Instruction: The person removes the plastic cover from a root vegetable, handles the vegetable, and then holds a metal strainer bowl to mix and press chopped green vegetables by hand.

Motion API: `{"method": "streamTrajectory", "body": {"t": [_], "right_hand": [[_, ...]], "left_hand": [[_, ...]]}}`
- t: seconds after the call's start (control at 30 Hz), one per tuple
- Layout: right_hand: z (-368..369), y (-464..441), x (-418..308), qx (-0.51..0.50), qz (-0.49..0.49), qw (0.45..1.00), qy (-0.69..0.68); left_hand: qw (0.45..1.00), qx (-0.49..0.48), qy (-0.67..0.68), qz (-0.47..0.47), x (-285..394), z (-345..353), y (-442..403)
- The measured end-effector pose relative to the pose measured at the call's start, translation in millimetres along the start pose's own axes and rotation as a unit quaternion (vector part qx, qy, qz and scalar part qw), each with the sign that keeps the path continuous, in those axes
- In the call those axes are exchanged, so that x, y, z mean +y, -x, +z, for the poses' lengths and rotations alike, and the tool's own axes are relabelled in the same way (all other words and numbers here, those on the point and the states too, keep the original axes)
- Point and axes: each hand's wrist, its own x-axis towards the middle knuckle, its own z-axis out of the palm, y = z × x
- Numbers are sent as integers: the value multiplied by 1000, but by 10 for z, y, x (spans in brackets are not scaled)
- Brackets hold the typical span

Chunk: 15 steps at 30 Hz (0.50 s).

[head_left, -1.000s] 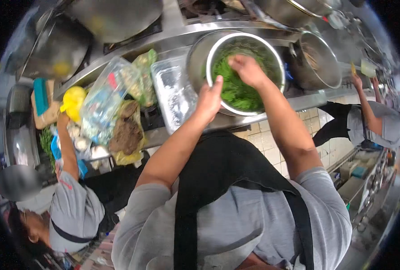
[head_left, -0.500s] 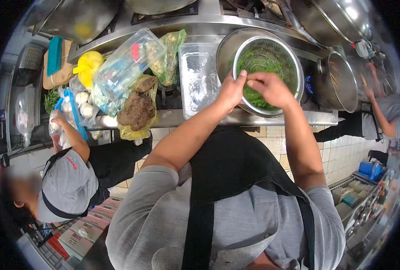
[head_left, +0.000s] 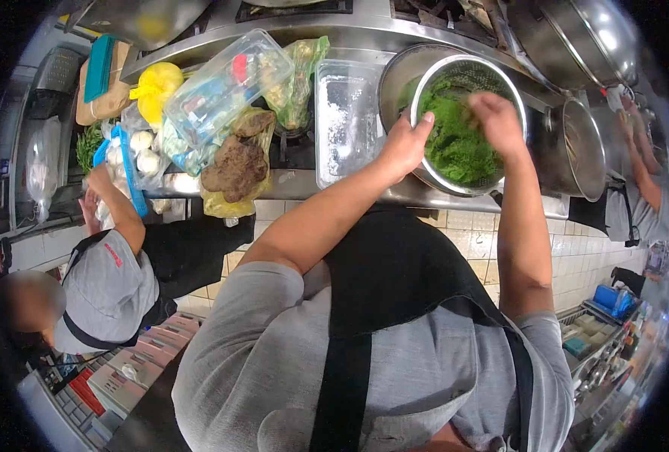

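Note:
A metal colander with perforated walls holds chopped green herbs. It sits tilted in a larger metal pot on the stove. My left hand grips the colander's left rim, its thumb over the edge. Inside the far right part of the colander is my right hand, over the herbs. Its fingers are smeared by motion, so whether they pinch any herbs is unclear. Left of the pot lies a clear plastic container with white residue.
A clear lidded-looking tub, a yellow bag and brown clumps on a yellow bag crowd the counter's left. A large pot stands at right. A co-worker handles bagged white vegetables; another person stands far right.
My right hand has moved right, away from my left hand, across the colander. The herbs now cover more of the colander's inside. My left hand stays on the rim.

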Motion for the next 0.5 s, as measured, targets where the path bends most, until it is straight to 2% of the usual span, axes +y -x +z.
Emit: {"method": "streamTrajectory", "body": {"t": [0.03, 0.07, 0.13, 0.17, 0.2, 0.23, 0.27, 0.3, 0.33, 0.37, 0.4, 0.47, 0.5], "right_hand": [[-24, -98, 90, 74, -35, 995, 62], [44, -110, 192, 76, -36, 994, 63], [262, -102, 405, 137, -149, 968, 148], [386, 34, 386, 117, -188, 950, 221], [409, 125, 325, 0, -146, 973, 181], [375, 193, 214, -69, -82, 987, 124], [340, 227, 140, -135, -15, 989, 64], [307, 217, 153, -56, -31, 998, 30], [247, 191, 198, 22, -46, 999, -4], [175, 62, 324, 116, -105, 987, 39], [103, -19, 448, 190, -88, 974, 84], [192, -19, 459, 226, -42, 972, 52], [272, 8, 490, 175, -37, 979, 100]], "left_hand": [[1000, -1, -1, 1, 8, 3, -1], [1000, 2, 9, 7, 42, 18, 9], [1000, 6, 22, 13, 145, 44, 72], [997, 0, 67, -32, 260, 39, 127], [991, -6, 113, -77, 325, 34, 150], [990, -5, 115, -77, 276, 24, 119], [996, -1, 83, -39, 198, 4, 65], [999, 3, 51, -3, 119, -10, 11], [999, 3, 51, -6, 96, -4, -11], [999, 20, 34, 8, 92, 12, -38], [999, 34, 16, 24, 89, 26, -57], [999, 23, 41, 17, 186, 39, -50], [998, 12, 65, 7, 230, 50, -44]]}}
